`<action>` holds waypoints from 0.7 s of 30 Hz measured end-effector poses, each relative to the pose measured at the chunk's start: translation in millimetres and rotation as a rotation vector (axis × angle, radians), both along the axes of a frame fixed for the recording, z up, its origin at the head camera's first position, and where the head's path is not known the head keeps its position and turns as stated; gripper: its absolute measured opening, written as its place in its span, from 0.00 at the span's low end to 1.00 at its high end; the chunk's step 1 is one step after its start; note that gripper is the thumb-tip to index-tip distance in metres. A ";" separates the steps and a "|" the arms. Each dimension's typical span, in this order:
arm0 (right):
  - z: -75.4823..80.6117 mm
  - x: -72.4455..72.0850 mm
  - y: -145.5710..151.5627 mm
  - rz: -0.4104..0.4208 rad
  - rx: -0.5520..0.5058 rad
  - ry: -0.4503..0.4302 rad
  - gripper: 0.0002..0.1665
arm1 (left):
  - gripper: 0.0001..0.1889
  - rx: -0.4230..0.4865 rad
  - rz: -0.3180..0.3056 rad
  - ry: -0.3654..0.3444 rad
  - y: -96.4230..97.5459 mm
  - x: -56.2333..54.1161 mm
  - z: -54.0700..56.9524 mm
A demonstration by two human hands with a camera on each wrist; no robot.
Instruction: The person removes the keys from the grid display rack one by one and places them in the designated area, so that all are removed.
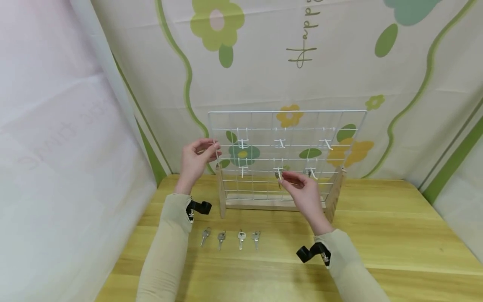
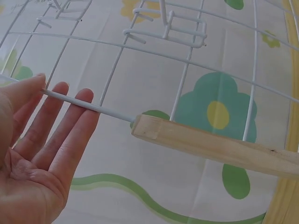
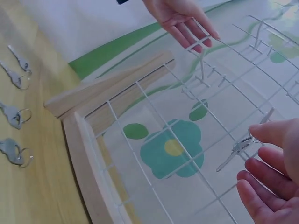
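A white wire grid rack stands upright in a wooden base. My left hand holds the rack's left side wire between thumb and fingers, just above the wooden upright. With thumb and fingertips, my right hand pinches a silver key by its ring, at the lower middle hook. The key hangs in front of the wires, its blade pointing down. Partly behind the right hand, another key hangs at the lower right hook.
Several keys with rings, one of them a silver key, lie in a row on the wooden table before the rack. Bare white hooks line the grid's upper row. A flower-printed cloth hangs behind.
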State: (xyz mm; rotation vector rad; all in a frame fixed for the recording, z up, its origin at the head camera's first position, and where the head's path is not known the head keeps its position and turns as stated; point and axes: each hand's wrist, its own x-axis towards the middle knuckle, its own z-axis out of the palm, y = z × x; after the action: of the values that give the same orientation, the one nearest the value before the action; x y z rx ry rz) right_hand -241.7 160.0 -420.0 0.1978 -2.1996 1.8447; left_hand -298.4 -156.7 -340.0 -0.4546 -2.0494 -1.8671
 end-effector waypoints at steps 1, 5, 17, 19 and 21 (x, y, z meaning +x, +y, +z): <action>0.9 -2.4 -0.8 0.006 -0.004 -0.002 0.21 | 0.14 0.006 -0.001 0.008 -0.3 0.3 -0.1; 1.9 -8.6 -3.7 0.008 0.007 -0.019 0.20 | 0.14 0.009 -0.001 0.015 -0.8 0.0 -0.1; 3.5 -7.5 -3.2 -0.032 0.047 -0.022 0.12 | 0.13 -0.013 -0.030 -0.032 -5.0 -0.3 -1.4; 6.0 -5.8 -2.9 -0.034 0.058 -0.015 0.12 | 0.13 -0.018 -0.032 -0.033 -5.2 -0.4 -0.6; 8.7 -4.5 -2.9 -0.033 0.070 -0.004 0.13 | 0.14 -0.016 -0.029 -0.039 -5.3 -0.5 0.2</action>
State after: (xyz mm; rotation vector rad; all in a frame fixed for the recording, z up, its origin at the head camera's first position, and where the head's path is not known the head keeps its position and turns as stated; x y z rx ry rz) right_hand -246.2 157.1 -411.3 0.1697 -2.2579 1.7544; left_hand -298.9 -162.0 -339.8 -0.4584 -2.0954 -1.8916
